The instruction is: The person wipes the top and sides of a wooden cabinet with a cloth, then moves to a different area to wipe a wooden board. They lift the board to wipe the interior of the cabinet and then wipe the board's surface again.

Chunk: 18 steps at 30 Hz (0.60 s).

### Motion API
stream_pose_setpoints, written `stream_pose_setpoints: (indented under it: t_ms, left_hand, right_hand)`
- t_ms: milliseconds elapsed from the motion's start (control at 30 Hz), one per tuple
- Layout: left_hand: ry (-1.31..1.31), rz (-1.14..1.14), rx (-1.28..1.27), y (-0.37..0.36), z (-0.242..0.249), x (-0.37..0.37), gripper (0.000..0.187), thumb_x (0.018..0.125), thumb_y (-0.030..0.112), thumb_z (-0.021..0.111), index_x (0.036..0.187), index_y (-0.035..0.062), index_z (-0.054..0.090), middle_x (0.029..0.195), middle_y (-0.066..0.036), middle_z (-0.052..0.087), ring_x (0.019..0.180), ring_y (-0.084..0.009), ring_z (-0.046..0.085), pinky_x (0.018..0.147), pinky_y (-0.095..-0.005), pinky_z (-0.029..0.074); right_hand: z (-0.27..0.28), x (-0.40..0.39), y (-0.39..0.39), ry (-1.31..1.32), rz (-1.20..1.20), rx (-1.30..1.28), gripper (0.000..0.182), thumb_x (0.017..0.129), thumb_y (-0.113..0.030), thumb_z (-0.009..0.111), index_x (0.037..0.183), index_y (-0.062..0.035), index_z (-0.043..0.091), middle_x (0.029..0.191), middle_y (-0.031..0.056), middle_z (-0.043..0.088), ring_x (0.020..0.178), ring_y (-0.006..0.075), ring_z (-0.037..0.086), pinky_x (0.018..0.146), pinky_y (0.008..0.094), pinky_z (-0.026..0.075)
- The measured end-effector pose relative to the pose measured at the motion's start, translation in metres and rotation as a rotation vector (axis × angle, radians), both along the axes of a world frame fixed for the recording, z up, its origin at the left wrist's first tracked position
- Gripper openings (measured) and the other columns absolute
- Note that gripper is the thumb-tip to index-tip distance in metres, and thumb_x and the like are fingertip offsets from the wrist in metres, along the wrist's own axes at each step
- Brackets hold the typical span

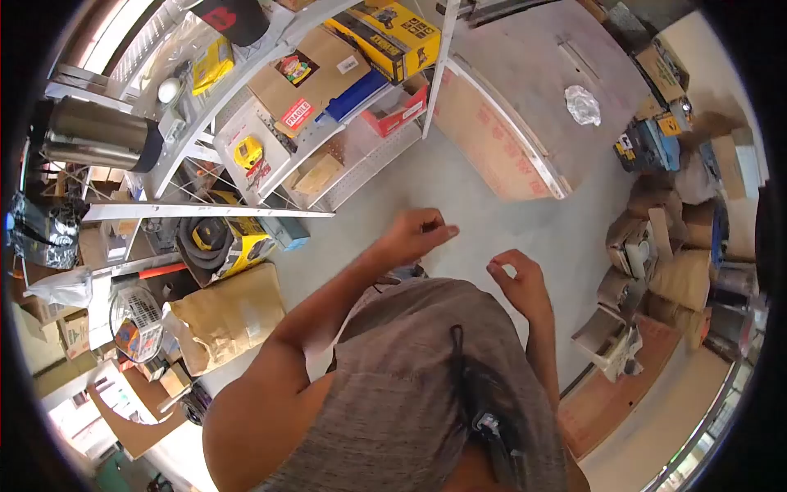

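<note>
Both hands hang in front of my body above the grey floor [393, 184]. My left hand [416, 233] holds nothing; its fingers are loosely bent and the thumb sticks out to the right. Across a gap, my right hand [522, 285] is also without anything, with its thumb and curved fingers apart. Neither hand touches an object. Nearest ahead of them is a board-sided table [492, 135], on whose top lies a crumpled silvery ball [582, 106].
A metal shelf [295, 168] on the left bears a cardboard box [316, 70], a yellow power-tool box [389, 37], a red bin [398, 111] and a yellow tape measure [247, 152]. A brown paper bag [225, 316] stands below. Opened cartons [615, 328] line the right side.
</note>
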<state>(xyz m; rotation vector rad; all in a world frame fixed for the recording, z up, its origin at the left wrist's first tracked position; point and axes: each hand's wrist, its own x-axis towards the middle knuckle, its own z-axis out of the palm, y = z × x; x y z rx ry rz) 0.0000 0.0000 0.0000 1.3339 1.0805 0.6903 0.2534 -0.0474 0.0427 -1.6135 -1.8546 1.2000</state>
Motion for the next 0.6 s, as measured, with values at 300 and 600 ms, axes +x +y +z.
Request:
stream_pose_setpoints:
  t_ms: [300, 600]
  left_hand:
    - [0.37, 0.366, 0.076, 0.114, 0.001, 0.005, 0.029, 0.083, 0.027, 0.065, 0.074, -0.0002, 0.059, 0.059, -0.002, 0.051, 0.057, -0.0079, 0.044, 0.052, -0.0273, 0.039]
    - [0.633, 0.717, -0.179, 0.061, -0.028, 0.073, 0.035, 0.083, 0.03, 0.064, 0.072, -0.0033, 0.058, 0.058, -0.008, 0.053, 0.057, -0.0105, 0.046, 0.053, -0.0311, 0.04]
  right_hand:
    - [-0.03, 0.061, 0.146, -0.046, 0.025, 0.073, 0.014, 0.082, -0.014, 0.063, 0.088, -0.002, 0.063, 0.087, 0.009, 0.065, 0.08, 0.021, 0.062, 0.069, 0.0312, 0.047]
    - [-0.125, 0.236, 0.361, -0.021, -0.193, 0.253, 0.026, 0.082, -0.016, 0.061, 0.104, -0.0023, 0.062, 0.098, 0.0129, 0.064, 0.094, 0.0242, 0.06, 0.086, 0.034, 0.044]
